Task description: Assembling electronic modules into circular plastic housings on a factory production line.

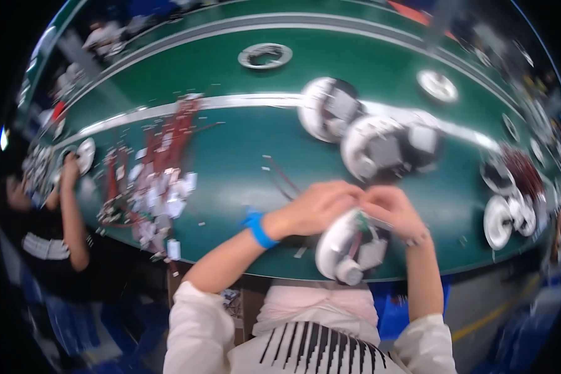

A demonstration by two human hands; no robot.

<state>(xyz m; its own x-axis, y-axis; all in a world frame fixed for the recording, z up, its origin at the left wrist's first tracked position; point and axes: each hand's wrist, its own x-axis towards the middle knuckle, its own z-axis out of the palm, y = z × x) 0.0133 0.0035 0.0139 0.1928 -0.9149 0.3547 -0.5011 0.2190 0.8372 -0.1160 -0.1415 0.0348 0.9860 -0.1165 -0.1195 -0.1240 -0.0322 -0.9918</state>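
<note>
A round white-rimmed unit (331, 249) with a dark inside stands tilted at the table's near edge. It carries a pale box, a small white cylinder (349, 272), a green part (361, 220) and a red wire. My left hand (321, 204), with a blue band at its wrist, is closed at the unit's upper edge. From the other side my right hand (394, 210) meets it, fingers pinched together. Whatever lies between the fingertips is hidden and blurred. Loose red wires (285, 177) lie just beyond my left hand.
Left of me spreads a heap of red wires with white connectors (167, 165). Two similar round units (321, 111) (371, 149) stand ahead, right of centre. White rings (265, 56) (437, 86) lie on the far green surface. More parts (498, 223) sit at right. A co-worker's arm (73, 212) is at left.
</note>
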